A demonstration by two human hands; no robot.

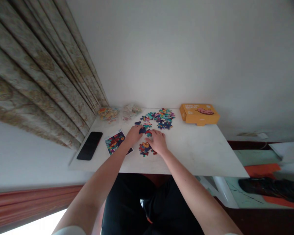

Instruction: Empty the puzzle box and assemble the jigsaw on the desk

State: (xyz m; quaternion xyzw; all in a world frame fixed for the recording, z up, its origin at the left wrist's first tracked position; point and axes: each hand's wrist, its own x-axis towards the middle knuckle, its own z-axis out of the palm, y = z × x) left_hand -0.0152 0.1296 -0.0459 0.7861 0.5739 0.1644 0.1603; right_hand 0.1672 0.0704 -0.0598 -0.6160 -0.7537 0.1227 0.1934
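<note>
two bare forearms [101, 182] come nearest the lens and reach over a pale table [193, 147]. from my remote seat i find the puzzle in its middle: a small patch of reddish pieces [144, 148] on the near side, just beside the right hand [158, 141], and a loose heap of mixed pieces [165, 116] farther off. the left hand [134, 134] has its fingertips at a dark blue piece [142, 130]; i cannot tell whether they pinch it or only touch it. the right hand is curved, thumb apart from the fingers, with a teal piece [149, 134] by its fingertips. the two hands are near each other without meeting.

i judge these pieces want lying flat, one hand steadying while the other turns a piece until knob and notch agree, then a light press straight down. forcing a wrong fit could bend an edge. i would shift the left forearm aside, since it covers part of the picture card [114, 142], whose pattern seems worth checking, and carry the right palm high enough to spare the reddish patch a nudge.
</note>
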